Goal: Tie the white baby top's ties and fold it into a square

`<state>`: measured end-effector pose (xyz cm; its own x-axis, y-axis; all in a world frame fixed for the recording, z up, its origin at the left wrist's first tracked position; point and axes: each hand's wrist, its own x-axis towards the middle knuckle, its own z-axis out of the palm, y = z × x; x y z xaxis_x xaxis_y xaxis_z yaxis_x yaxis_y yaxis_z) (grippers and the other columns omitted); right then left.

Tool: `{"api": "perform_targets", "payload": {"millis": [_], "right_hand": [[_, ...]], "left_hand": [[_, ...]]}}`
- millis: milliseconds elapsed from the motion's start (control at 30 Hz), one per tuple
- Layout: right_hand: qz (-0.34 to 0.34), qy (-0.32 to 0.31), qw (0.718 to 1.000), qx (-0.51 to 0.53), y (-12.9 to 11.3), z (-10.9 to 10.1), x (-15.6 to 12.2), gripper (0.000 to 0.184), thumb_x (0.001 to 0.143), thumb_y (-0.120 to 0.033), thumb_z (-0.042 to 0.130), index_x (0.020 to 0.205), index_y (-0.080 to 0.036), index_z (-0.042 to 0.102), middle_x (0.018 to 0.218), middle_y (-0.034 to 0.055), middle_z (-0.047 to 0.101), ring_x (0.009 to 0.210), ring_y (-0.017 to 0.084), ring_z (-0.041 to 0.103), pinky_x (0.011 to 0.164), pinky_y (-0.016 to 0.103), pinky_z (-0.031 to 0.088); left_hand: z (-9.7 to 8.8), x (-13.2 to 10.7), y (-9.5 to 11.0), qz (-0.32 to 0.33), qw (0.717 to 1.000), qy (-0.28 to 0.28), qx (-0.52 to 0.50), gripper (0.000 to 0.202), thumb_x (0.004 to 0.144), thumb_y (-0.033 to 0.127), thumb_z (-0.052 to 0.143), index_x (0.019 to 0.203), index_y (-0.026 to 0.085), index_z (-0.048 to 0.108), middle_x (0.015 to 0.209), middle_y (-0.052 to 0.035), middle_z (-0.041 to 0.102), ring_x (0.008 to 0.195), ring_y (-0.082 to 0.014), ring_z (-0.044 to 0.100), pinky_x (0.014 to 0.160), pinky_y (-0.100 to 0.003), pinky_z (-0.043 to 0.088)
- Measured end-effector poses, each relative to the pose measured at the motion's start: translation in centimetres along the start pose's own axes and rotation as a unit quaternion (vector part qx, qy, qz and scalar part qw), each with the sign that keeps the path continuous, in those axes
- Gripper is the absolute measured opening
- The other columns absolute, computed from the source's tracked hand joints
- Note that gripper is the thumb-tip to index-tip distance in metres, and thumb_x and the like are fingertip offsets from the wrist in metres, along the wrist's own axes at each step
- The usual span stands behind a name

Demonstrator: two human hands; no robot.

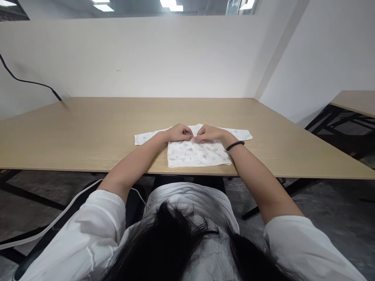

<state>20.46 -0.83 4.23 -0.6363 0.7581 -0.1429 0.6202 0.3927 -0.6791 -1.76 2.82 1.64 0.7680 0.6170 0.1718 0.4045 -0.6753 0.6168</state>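
Head view: the small printed shirt [184,155] lies at the middle of the worktop's [88,125] near edge, sleeves pointing toward its left and right edges. Left hand [179,132] and right hand [207,134] pinch narrowly at the front opening; any fastener is too small to tell. Good handling here means light fingertips, front edges level, cloth flat.

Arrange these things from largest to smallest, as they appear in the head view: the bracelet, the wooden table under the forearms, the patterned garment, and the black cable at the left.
1. wooden table
2. patterned garment
3. black cable, counting only its visible part
4. bracelet
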Motion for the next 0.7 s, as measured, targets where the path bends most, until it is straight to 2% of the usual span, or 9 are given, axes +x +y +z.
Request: {"api": "perform_targets", "payload": {"millis": [67,133,233,300,367,500,600,667,700], "right_hand": [[-0.003,-0.044,0.999,-0.017,-0.4,0.3,-0.1,0.051,0.073,-0.059,0.073,0.051,-0.019,0.049,0.046,-0.0053,0.039,0.047,0.008,0.027,0.051,0.028,0.021],[0.007,-0.058,0.998,-0.04,-0.6,0.8,0.1,0.053,0.073,-0.058,0.074,0.049,-0.02,0.045,0.044,-0.0061,0.036,0.045,0.008,0.025,0.05,0.028,0.019],[0.027,-0.041,0.996,-0.077,-0.9,1.5,0.4,0.055,0.071,-0.05,0.077,0.048,-0.021,0.035,0.043,-0.008,0.027,0.044,0.008,0.019,0.049,0.029,0.014],[0.026,-0.029,0.995,-0.088,-1.0,1.8,0.5,0.052,0.072,-0.04,0.074,0.048,-0.022,0.033,0.043,-0.0083,0.023,0.044,0.008,0.016,0.049,0.03,0.012],[0.015,-0.035,0.996,-0.083,-1.1,1.8,0.4,0.043,0.073,-0.031,0.068,0.047,-0.021,0.035,0.042,-0.0075,0.025,0.044,0.008,0.018,0.049,0.03,0.013],[0.0,-0.054,0.997,-0.046,-1.0,1.0,-0.1,0.023,0.072,-0.025,0.059,0.05,-0.019,0.052,0.044,-0.0043,0.041,0.045,0.009,0.027,0.049,0.029,0.02],[-0.011,-0.052,0.999,-0.011,-0.5,0.3,-0.1,0.021,0.07,-0.027,0.062,0.053,-0.018,0.054,0.048,-0.0045,0.044,0.047,0.009,0.029,0.051,0.028,0.022],[-0.024,-0.066,0.997,0.014,-0.2,0.0,-0.1,0.02,0.068,-0.029,0.064,0.055,-0.018,0.054,0.05,-0.0056,0.043,0.049,0.009,0.028,0.051,0.027,0.021],[-0.03,-0.075,0.996,0.026,-0.1,-0.2,0.0,0.018,0.067,-0.029,0.064,0.056,-0.018,0.055,0.051,-0.0061,0.042,0.05,0.008,0.028,0.051,0.026,0.021]], "left_hand": [[-0.1,-0.1,0.2,0.029,0.996,0.016,0.083,0.024,0.079,0.036,0.067,0.091,0.019,0.079,0.07,-0.002,0.062,0.063,-0.0141,0.051,0.059,-0.025,0.033],[-0.2,-0.2,0.3,0.022,0.989,0.019,0.142,0.028,0.08,0.037,0.066,0.099,0.022,0.08,0.071,-0.0027,0.061,0.067,-0.016,0.052,0.06,-0.026,0.031],[-0.2,-0.3,0.3,-0.009,0.983,0.017,0.18,0.037,0.081,0.038,0.063,0.113,0.025,0.077,0.077,-0.004,0.063,0.071,-0.0183,0.054,0.06,-0.026,0.029],[-0.2,-0.4,0.2,-0.012,0.981,0.02,0.192,0.039,0.081,0.037,0.062,0.116,0.025,0.076,0.078,-0.0042,0.064,0.073,-0.019,0.055,0.06,-0.026,0.029],[-0.3,-0.3,0.2,0.006,0.982,0.035,0.188,0.036,0.08,0.037,0.062,0.11,0.023,0.078,0.076,-0.004,0.064,0.073,-0.0188,0.055,0.061,-0.026,0.03],[-0.3,-0.2,0.6,0.026,0.994,0.069,0.084,0.028,0.082,0.039,0.062,0.077,0.015,0.076,0.065,-0.0031,0.059,0.061,-0.0145,0.049,0.058,-0.027,0.032],[0.0,-0.3,1.5,-0.001,1.0,-0.017,-0.022,0.032,0.082,0.042,0.065,0.067,0.014,0.07,0.054,0.0003,0.05,0.051,-0.0107,0.04,0.052,-0.027,0.028],[0.4,-0.5,2.2,-0.004,0.996,-0.073,-0.058,0.029,0.078,0.042,0.071,0.066,0.015,0.068,0.054,0.0021,0.047,0.05,-0.0098,0.039,0.051,-0.026,0.029],[0.6,-0.5,2.5,-0.003,0.994,-0.084,-0.068,0.028,0.076,0.041,0.074,0.066,0.016,0.068,0.054,0.0029,0.046,0.051,-0.0096,0.04,0.052,-0.026,0.03]]}}
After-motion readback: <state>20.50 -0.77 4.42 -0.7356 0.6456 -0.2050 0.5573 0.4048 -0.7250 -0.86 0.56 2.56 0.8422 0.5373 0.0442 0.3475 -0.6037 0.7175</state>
